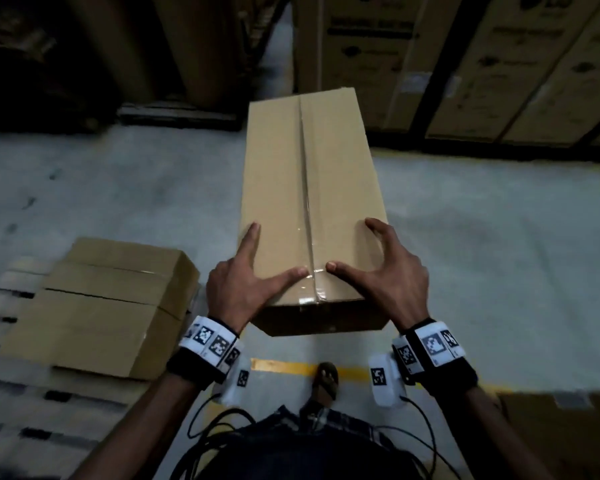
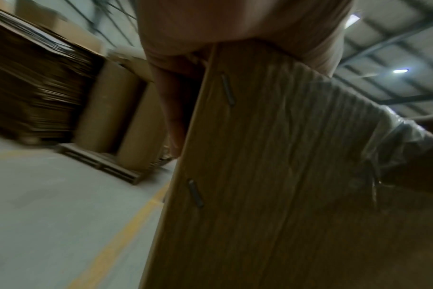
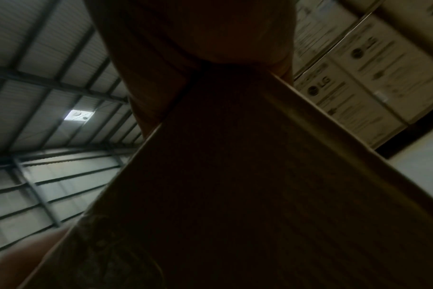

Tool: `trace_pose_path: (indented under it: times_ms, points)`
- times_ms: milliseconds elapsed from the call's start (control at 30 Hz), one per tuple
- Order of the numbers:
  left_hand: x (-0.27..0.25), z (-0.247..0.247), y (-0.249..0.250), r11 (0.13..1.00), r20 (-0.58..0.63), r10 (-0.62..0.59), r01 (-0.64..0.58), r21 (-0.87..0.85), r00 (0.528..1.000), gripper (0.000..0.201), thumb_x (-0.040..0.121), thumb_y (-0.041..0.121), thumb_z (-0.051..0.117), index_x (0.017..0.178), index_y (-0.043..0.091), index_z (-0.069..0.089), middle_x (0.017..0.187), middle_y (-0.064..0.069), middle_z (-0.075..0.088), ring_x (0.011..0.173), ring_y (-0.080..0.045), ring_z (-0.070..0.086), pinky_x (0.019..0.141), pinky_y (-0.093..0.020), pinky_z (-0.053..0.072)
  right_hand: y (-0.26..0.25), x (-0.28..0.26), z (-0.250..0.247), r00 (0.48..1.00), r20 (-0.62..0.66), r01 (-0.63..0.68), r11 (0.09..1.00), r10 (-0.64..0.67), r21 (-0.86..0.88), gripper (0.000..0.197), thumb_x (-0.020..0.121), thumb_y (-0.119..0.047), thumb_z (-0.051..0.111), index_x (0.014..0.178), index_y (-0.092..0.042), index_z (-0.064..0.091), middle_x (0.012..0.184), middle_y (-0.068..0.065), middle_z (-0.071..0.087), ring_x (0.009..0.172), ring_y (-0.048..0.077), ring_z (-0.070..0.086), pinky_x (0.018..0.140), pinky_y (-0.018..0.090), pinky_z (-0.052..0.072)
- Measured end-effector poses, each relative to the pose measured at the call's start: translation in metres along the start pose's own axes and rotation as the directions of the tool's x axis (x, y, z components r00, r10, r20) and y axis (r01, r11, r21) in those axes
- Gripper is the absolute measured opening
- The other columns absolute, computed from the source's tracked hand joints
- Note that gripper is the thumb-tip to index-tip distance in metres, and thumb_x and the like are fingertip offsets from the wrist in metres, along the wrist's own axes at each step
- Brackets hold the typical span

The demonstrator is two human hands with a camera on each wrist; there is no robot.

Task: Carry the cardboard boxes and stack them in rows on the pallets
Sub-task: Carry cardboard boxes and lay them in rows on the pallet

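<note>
I hold a long brown cardboard box (image 1: 309, 188) with a taped top seam off the floor, pointing away from me. My left hand (image 1: 246, 282) grips its near-left corner, thumb and forefinger spread on top. At the near-right corner my right hand (image 1: 392, 275) grips it the same way. The left wrist view shows the stapled end of the box (image 2: 272, 176) under my palm (image 2: 210, 29). In the right wrist view the box (image 3: 235, 185) is dark below my right hand (image 3: 198, 29). To my left a wooden pallet (image 1: 32, 427) carries two similar boxes (image 1: 108, 303) side by side.
Tall printed cartons (image 1: 465, 64) stand ahead on the right. Brown paper rolls (image 1: 174, 46) stand on a pallet (image 1: 181, 114) ahead on the left. A yellow floor line (image 1: 284, 367) runs by my foot (image 1: 326, 379). Another carton (image 1: 561, 438) lies at bottom right.
</note>
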State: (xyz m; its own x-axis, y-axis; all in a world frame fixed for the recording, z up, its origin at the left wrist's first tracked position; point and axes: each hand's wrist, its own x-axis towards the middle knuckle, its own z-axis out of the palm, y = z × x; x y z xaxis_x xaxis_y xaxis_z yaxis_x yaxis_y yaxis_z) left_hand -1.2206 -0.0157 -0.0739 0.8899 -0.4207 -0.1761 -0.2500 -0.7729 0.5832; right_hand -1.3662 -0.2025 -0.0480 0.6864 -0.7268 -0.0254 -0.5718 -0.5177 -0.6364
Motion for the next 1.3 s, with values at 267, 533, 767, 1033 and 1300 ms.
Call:
trace_pose_path:
  times_ms: [267,533,767,1033,1300]
  points:
    - [0.09,-0.016,0.018,0.97,-0.086,-0.241,0.235,-0.067,0.967,0.126,0.054,0.099,0.057,0.16,0.05,0.008,0.153,-0.009,0.051,0.138,-0.037,0.049,0.11,-0.045,0.044,-0.039,0.153,0.033,0.961,0.194,0.2,0.98,-0.199,0.016,0.099,0.06,-0.085,0.075,0.145,-0.045,0.041,0.143,-0.007,0.06,0.127,0.025,0.059,0.101,0.042,0.048]
    - [0.19,-0.035,-0.023,0.907,-0.184,-0.416,0.392,-0.155,0.891,0.127,0.051,0.107,0.048,0.158,0.054,0.003,0.152,-0.011,0.051,0.135,-0.039,0.052,0.111,-0.049,0.044,-0.114,0.272,0.104,0.867,0.347,0.372,0.928,-0.357,0.025,0.097,0.062,-0.083,0.075,0.145,-0.046,0.041,0.142,-0.004,0.062,0.125,0.026,0.061,0.1,0.042,0.049]
    - [0.247,-0.077,-0.067,0.829,-0.251,-0.558,0.517,-0.214,0.791,0.127,0.05,0.11,0.042,0.156,0.056,-0.002,0.124,-0.016,0.069,0.118,-0.039,0.063,0.105,-0.05,0.05,-0.198,0.34,0.17,0.751,0.456,0.506,0.86,-0.478,0.068,0.098,0.062,-0.084,0.074,0.145,-0.047,0.039,0.144,-0.008,0.06,0.126,0.024,0.061,0.101,0.039,0.048]
    - [0.235,-0.093,-0.073,0.685,-0.319,-0.728,0.66,-0.309,0.606,0.124,0.057,0.102,0.05,0.16,0.05,0.003,0.129,-0.014,0.067,0.119,-0.035,0.063,0.105,-0.044,0.047,-0.243,0.356,0.212,0.568,0.544,0.639,0.747,-0.618,0.181,0.1,0.061,-0.084,0.076,0.146,-0.047,0.039,0.145,-0.011,0.059,0.129,0.022,0.059,0.103,0.038,0.048]
    - [0.136,-0.086,-0.086,0.537,-0.453,-0.821,0.741,-0.404,0.348,0.126,0.051,0.107,0.047,0.158,0.052,0.011,0.129,-0.014,0.068,0.111,-0.035,0.067,0.096,-0.042,0.053,-0.262,0.286,0.24,0.31,0.612,0.705,0.607,-0.728,0.366,0.101,0.06,-0.084,0.077,0.146,-0.046,0.039,0.146,-0.013,0.058,0.128,0.017,0.059,0.103,0.038,0.05]
